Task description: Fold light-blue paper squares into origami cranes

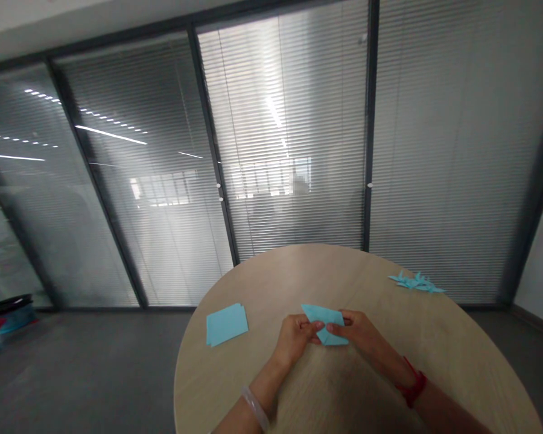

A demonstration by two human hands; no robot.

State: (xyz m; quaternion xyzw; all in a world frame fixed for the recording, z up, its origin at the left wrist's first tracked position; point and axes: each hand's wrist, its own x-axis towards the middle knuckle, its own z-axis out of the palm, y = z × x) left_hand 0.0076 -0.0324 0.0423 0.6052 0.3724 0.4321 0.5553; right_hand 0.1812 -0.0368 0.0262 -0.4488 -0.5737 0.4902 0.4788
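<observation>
A light blue sheet of paper (324, 319), partly folded into an angular shape, lies on the round wooden table (298, 271). My left hand (295, 336) pinches its lower left edge with curled fingers. My right hand (356, 330) grips the paper's right side, fingers closed on it. A clear bangle sits on my left wrist and a red band on my right wrist.
A small stack of flat light blue paper squares (226, 323) lies to the left on the table. Folded blue paper figures (417, 282) rest near the far right rim. Glass walls with blinds stand behind. Coloured items (2, 322) lie on the floor at far left.
</observation>
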